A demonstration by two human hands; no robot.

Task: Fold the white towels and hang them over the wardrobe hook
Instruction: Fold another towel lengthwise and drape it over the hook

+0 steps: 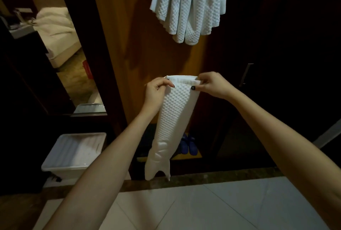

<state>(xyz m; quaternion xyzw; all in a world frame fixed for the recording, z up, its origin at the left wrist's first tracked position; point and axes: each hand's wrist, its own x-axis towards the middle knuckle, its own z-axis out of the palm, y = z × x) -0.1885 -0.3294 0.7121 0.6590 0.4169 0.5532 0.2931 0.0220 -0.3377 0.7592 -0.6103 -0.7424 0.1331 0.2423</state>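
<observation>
Your left hand (156, 87) and right hand (210, 84) are both closed on the top edge of a folded white towel (175, 111), pinching its two upper corners. The towel hangs straight down in front of the wooden wardrobe door (129, 35), its long axis vertical, narrowing toward its bottom end. Above the towel, more white towels (188, 6) already hang against the door. Below and left of it sits a white plastic bin (73, 154); blue shoes (188, 145) lie behind its lower end. No writing is readable.

Folded white towel (174, 119), held by its top edge between left hand (156, 89) and right hand (212, 85); hung towels (190, 6) seen above.
</observation>
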